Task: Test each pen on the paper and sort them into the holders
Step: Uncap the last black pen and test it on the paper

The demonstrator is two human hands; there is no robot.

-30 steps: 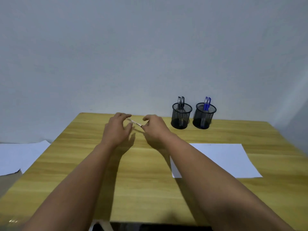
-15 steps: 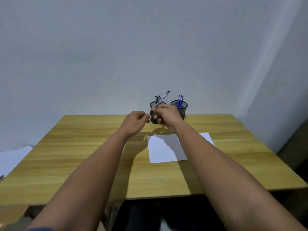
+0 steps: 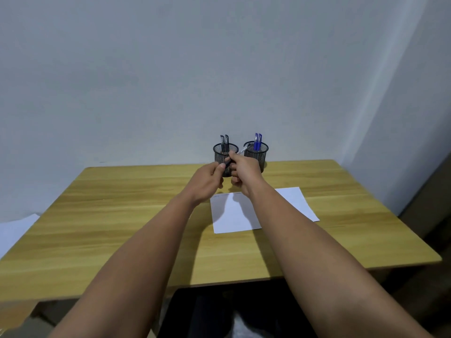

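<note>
While both hands (image 3: 228,178) meet | pen (image 3: 240,153) pinched between fingers (image 3: 233,156)

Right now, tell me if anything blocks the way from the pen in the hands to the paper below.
Nothing visible blocks it. The pen is held between the left hand and right hand, above the far edge of the paper. Only the hands' shadow lies on the sheet; the two mesh holders stand behind it.

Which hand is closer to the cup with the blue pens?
The right hand. It sits just in front of the blue-pen holder, overlapping its lower left side. The left hand is farther left, in front of the black-pen holder.
</note>
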